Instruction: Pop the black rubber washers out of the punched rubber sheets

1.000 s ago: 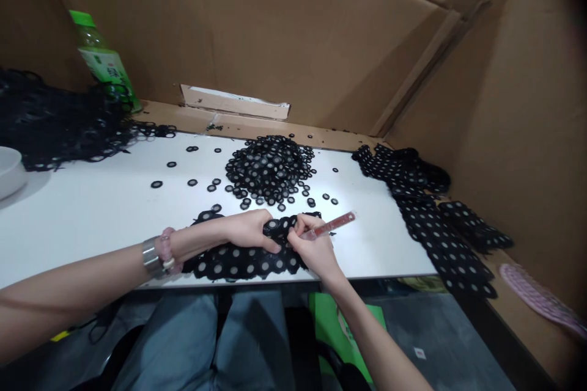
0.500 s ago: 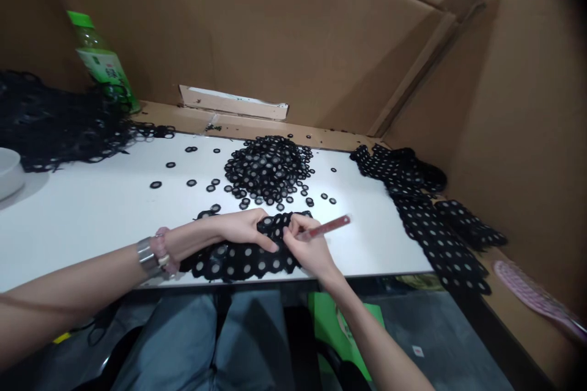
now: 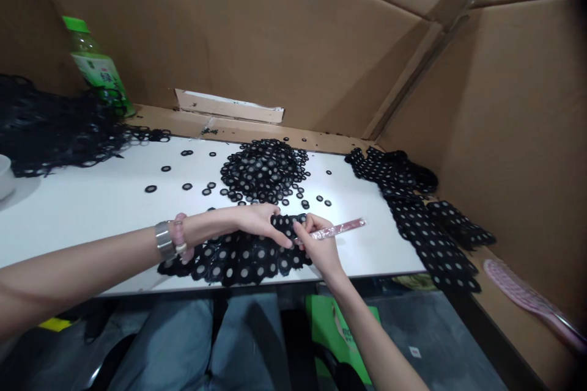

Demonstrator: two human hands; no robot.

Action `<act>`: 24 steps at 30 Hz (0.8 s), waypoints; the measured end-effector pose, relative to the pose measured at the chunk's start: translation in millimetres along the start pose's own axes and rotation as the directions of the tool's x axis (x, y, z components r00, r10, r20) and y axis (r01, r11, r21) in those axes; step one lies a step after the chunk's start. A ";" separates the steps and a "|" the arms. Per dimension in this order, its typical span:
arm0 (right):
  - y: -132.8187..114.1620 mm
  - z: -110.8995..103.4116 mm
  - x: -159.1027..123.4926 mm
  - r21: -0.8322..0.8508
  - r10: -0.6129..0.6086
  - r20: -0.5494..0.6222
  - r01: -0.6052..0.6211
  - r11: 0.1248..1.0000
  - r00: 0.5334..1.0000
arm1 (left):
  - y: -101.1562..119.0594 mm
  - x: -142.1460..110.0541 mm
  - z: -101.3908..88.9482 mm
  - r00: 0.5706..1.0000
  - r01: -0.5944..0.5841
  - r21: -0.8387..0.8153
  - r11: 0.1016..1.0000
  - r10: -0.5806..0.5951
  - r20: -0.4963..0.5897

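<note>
A black sheet with rows of pale round dots [image 3: 245, 256] lies at the table's front edge. My left hand [image 3: 263, 223] grips its upper part, thumb on top and fingers behind. Close beside it, my right hand [image 3: 318, 241] is closed around a slim reddish tool in clear wrapping [image 3: 343, 228], whose far end points right. The tool's working tip is hidden at the sheet, near my left thumb. Just behind my hands rises a pile of small black rings with pale centres [image 3: 263, 171], with several loose ones scattered around it.
Black ring-holed scraps [image 3: 55, 128] heap up at the left beside a green-capped bottle [image 3: 98, 70]. A white bowl [image 3: 5, 177] is cut off at the left edge. More dotted sheets [image 3: 424, 232] hang over the right edge, near a pink hairbrush [image 3: 518, 287]. Cardboard walls [image 3: 275, 36] enclose the table.
Both hands have shifted slightly right along the dotted sheet. The wrapped tool now lies flatter and farther right. The camera view has moved a little.
</note>
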State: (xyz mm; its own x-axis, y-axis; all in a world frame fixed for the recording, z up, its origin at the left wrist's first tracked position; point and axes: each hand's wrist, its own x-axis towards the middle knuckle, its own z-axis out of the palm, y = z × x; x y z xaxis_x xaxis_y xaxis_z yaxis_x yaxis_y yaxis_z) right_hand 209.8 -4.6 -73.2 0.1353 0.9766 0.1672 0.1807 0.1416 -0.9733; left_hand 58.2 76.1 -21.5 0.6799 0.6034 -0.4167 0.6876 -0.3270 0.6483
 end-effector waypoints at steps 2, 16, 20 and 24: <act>-0.4 -0.4 -0.3 -0.021 -0.013 0.010 0.014 1.000 1.000 | -1.3 -0.7 7.4 0.996 -0.029 0.040 0.999 0.032 -0.082; 0.3 -0.1 -0.2 -0.223 -0.063 0.017 0.065 0.973 0.998 | -10.7 0.4 23.0 0.977 -0.109 -0.039 0.993 0.100 -0.190; -0.8 -0.7 -0.1 -0.252 -0.081 0.029 0.086 0.964 0.996 | -12.9 0.8 25.1 0.975 -0.137 -0.128 0.982 0.111 -0.191; -1.2 -0.1 -0.8 -0.263 -0.071 0.040 0.079 0.962 0.997 | -13.5 0.0 27.3 0.971 -0.168 -0.198 0.966 0.128 -0.200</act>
State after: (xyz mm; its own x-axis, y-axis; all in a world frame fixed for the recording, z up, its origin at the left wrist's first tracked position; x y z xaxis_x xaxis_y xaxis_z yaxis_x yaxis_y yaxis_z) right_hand 209.6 -5.6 -72.1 0.0834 0.9698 0.2292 0.4403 0.1705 -0.8815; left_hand 55.9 60.6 -47.6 0.6975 0.6896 -0.1945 0.4995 -0.2734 0.8220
